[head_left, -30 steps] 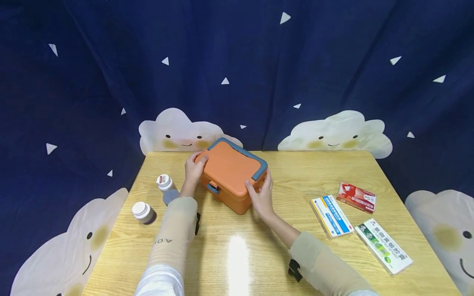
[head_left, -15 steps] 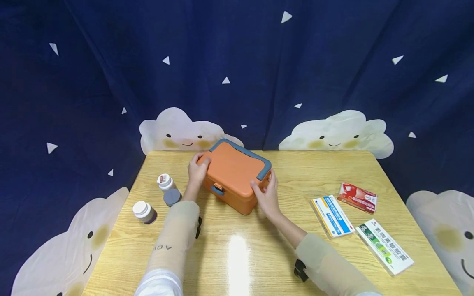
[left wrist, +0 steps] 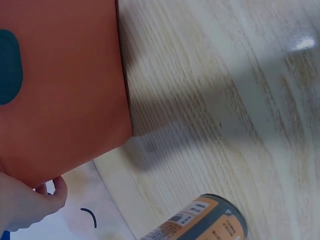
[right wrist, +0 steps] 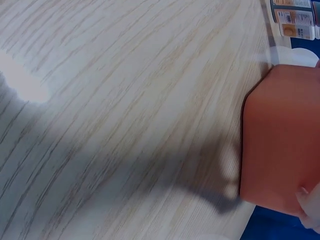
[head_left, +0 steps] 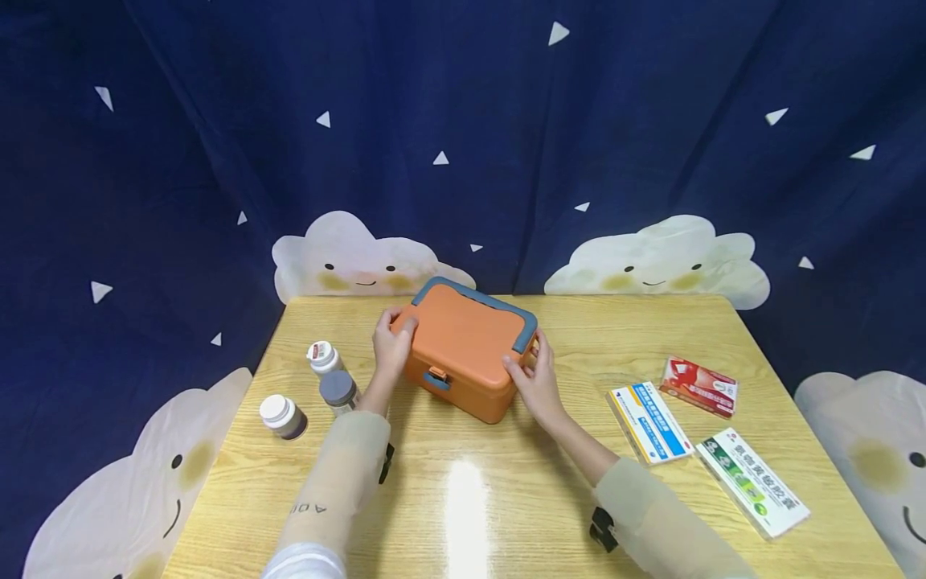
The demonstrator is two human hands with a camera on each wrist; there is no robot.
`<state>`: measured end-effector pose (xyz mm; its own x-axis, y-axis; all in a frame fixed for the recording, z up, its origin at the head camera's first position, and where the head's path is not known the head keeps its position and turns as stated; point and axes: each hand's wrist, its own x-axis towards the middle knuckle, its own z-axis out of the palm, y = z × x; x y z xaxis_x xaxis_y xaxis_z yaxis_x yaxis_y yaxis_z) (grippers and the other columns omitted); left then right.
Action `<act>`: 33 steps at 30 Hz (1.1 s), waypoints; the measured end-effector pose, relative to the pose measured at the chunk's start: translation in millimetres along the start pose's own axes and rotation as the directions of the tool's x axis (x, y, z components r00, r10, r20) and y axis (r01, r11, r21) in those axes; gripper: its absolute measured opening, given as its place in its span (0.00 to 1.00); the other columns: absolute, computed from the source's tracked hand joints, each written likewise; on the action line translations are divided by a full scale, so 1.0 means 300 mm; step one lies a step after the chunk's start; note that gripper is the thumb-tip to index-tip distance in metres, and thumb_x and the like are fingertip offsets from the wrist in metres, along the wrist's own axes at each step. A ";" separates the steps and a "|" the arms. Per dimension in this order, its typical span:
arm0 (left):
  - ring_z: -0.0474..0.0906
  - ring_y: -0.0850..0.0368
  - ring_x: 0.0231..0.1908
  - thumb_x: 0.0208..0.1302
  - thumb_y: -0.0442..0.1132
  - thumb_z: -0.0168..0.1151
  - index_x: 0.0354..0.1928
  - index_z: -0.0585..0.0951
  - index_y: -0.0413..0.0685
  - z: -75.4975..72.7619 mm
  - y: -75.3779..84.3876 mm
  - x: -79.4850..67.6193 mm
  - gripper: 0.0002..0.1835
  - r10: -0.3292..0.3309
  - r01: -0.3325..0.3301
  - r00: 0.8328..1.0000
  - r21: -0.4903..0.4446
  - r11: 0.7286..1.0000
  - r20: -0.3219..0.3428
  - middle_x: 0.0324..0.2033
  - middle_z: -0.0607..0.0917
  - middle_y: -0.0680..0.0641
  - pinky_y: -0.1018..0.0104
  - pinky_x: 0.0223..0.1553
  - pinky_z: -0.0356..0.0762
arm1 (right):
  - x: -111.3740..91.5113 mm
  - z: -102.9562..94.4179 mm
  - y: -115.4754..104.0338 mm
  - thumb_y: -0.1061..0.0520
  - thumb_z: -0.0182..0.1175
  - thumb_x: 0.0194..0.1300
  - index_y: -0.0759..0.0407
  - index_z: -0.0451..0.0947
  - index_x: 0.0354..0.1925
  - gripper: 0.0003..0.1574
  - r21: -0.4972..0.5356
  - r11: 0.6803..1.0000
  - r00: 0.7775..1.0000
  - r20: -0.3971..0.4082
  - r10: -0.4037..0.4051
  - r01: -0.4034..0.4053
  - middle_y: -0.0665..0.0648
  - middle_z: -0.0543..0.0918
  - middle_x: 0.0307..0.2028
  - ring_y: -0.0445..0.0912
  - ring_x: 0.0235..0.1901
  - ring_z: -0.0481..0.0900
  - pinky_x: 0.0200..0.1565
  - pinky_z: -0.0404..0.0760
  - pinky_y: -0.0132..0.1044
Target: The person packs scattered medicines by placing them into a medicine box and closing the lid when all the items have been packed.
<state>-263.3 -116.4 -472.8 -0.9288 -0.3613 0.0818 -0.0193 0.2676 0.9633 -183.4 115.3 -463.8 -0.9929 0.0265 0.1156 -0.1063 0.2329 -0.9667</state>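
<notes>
An orange storage box [head_left: 466, 330] with a blue-grey carry handle folded on its closed lid stands at an angle on the table. Its front latch [head_left: 437, 379] is blue-grey. My left hand [head_left: 393, 344] grips the box's left end, thumb on the lid's edge. At the opposite end my right hand [head_left: 538, 390] holds it, thumb near the front corner. In the left wrist view the box's front [left wrist: 70, 100] fills the upper left, with my left hand [left wrist: 30, 202] at its corner. The right wrist view shows the box's side [right wrist: 280, 140] and part of my right hand [right wrist: 312, 207].
Left of the box stand a white bottle [head_left: 323, 358], a grey-capped bottle [head_left: 338, 389] close to my left forearm, and a dark white-capped bottle [head_left: 283, 415]. To the right lie a blue-white carton [head_left: 649, 422], a red carton [head_left: 698, 386] and a green-white carton [head_left: 752, 482].
The box has slid right and slightly towards me, turning a little, with both hands still holding its ends. More of the grey-capped bottle shows beside my left forearm.
</notes>
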 end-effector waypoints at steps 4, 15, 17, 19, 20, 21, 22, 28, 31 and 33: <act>0.72 0.48 0.44 0.55 0.39 0.59 0.44 0.77 0.41 0.003 -0.002 -0.019 0.15 0.022 -0.022 1.000 0.000 1.000 -0.005 0.44 0.78 0.41 0.56 0.47 0.67 | 0.013 -0.021 0.026 0.54 0.55 0.64 0.65 0.37 0.70 0.49 -0.014 1.000 1.000 0.023 -0.003 0.003 0.68 0.45 0.67 0.64 0.63 0.53 0.57 0.63 0.55; 0.72 0.45 0.42 0.53 0.38 0.60 0.40 0.76 0.39 0.018 0.000 -0.090 0.13 0.055 -0.053 0.997 0.026 0.998 -0.059 0.40 0.77 0.40 0.53 0.46 0.67 | 0.057 -0.074 0.142 0.56 0.55 0.64 0.60 0.36 0.71 0.48 0.043 0.998 0.996 0.075 -0.043 0.040 0.65 0.46 0.68 0.61 0.64 0.52 0.58 0.62 0.53; 0.72 0.44 0.42 0.53 0.37 0.60 0.39 0.76 0.39 0.019 0.001 -0.102 0.13 0.059 -0.057 0.996 0.026 0.998 -0.068 0.40 0.76 0.39 0.53 0.46 0.66 | 0.057 -0.085 0.136 0.57 0.54 0.64 0.61 0.36 0.70 0.48 0.052 0.998 0.995 0.094 -0.038 0.034 0.66 0.45 0.68 0.62 0.64 0.52 0.59 0.61 0.55; 0.72 0.44 0.41 0.53 0.37 0.60 0.39 0.75 0.38 0.020 0.002 -0.113 0.12 0.066 -0.065 0.995 0.023 0.998 -0.075 0.39 0.76 0.39 0.53 0.45 0.67 | 0.050 -0.096 0.111 0.59 0.53 0.64 0.63 0.36 0.70 0.47 0.069 0.997 0.993 0.117 -0.032 0.024 0.67 0.44 0.68 0.63 0.65 0.50 0.60 0.58 0.56; 0.72 0.45 0.41 0.53 0.37 0.60 0.39 0.75 0.38 0.020 0.003 -0.119 0.12 0.065 -0.063 0.995 0.023 0.998 -0.075 0.39 0.76 0.39 0.53 0.45 0.66 | 0.046 -0.100 0.096 0.60 0.53 0.64 0.64 0.36 0.70 0.47 0.067 0.997 0.992 0.126 -0.031 0.023 0.68 0.44 0.68 0.64 0.64 0.50 0.60 0.58 0.57; 0.71 0.45 0.41 0.53 0.37 0.60 0.39 0.75 0.38 0.021 0.005 -0.126 0.12 0.062 -0.060 0.995 0.024 0.998 -0.077 0.39 0.75 0.39 0.53 0.45 0.66 | 0.044 -0.105 0.095 0.59 0.53 0.65 0.63 0.36 0.70 0.47 0.067 0.997 0.990 0.134 -0.035 0.026 0.68 0.43 0.68 0.64 0.65 0.50 0.60 0.57 0.57; 0.71 0.45 0.41 0.53 0.37 0.60 0.39 0.74 0.38 0.021 0.007 -0.132 0.13 0.059 -0.057 0.995 0.026 0.998 -0.078 0.39 0.75 0.39 0.53 0.45 0.66 | 0.039 -0.110 0.081 0.59 0.52 0.65 0.64 0.36 0.70 0.46 0.060 0.998 0.989 0.142 -0.037 0.028 0.68 0.43 0.68 0.65 0.64 0.49 0.59 0.57 0.58; 0.70 0.46 0.40 0.52 0.37 0.60 0.39 0.73 0.38 0.024 0.013 -0.165 0.13 0.048 -0.046 0.996 0.035 0.998 -0.069 0.40 0.73 0.39 0.55 0.43 0.66 | 0.025 -0.139 0.055 0.59 0.49 0.66 0.62 0.35 0.70 0.44 0.029 0.998 0.982 0.179 -0.052 0.048 0.68 0.42 0.68 0.66 0.64 0.49 0.58 0.55 0.62; 0.70 0.46 0.39 0.53 0.37 0.60 0.39 0.73 0.38 0.026 0.010 -0.179 0.13 0.046 -0.043 0.997 0.048 0.998 -0.064 0.39 0.72 0.39 0.55 0.43 0.66 | 0.025 -0.148 0.061 0.59 0.48 0.66 0.61 0.35 0.70 0.44 0.014 0.998 0.980 0.192 -0.055 0.054 0.67 0.42 0.69 0.65 0.64 0.49 0.57 0.55 0.63; 0.69 0.45 0.39 0.53 0.38 0.61 0.39 0.73 0.38 0.027 0.011 -0.187 0.14 0.041 -0.038 0.997 0.053 0.998 -0.059 0.39 0.72 0.39 0.55 0.43 0.66 | 0.026 -0.153 0.066 0.59 0.48 0.66 0.61 0.36 0.71 0.44 0.015 0.998 0.979 0.195 -0.058 0.056 0.67 0.42 0.69 0.65 0.64 0.49 0.57 0.54 0.64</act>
<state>-214.2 -87.9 -476.4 -0.9053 -0.4023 0.1362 -0.0035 0.3277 0.9448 -190.8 164.9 -471.6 -0.9763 -0.1767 0.1249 -0.1629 0.2197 -0.9619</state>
